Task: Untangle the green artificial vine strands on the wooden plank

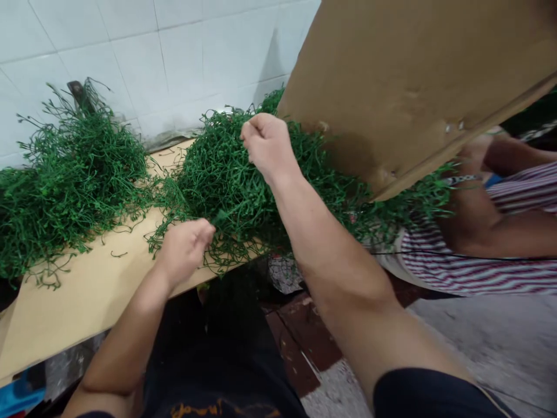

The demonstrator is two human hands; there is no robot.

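Right hand: the right hand (266,142) was raised on an outstretched forearm over the middle heap of green stems (226,180), knuckles up, wrist bent down.
Right fingers: curled tight together, pinching thin stems at the top of the heap; the fingertips were tucked under and out of sight.
Left hand: the left hand (185,247) sat lower, at the near edge of the same heap, forearm rising from the bottom of the view.
Left fingers: closed in a loose fist on a few strands at the heap's edge; which strands could not be made out.
Heap: it lay on the tan desk (87,290), against the white tiled wall (152,52).
Second heap: another pile of green stems (69,180) lay to the left on the desk, just apart from the first.
Board: a brown board (404,81) leaned over the heap's right side and hid part of it.
Other person: an arm and striped shirt (491,261) showed at the right, cut off by the frame; their hands were hidden.
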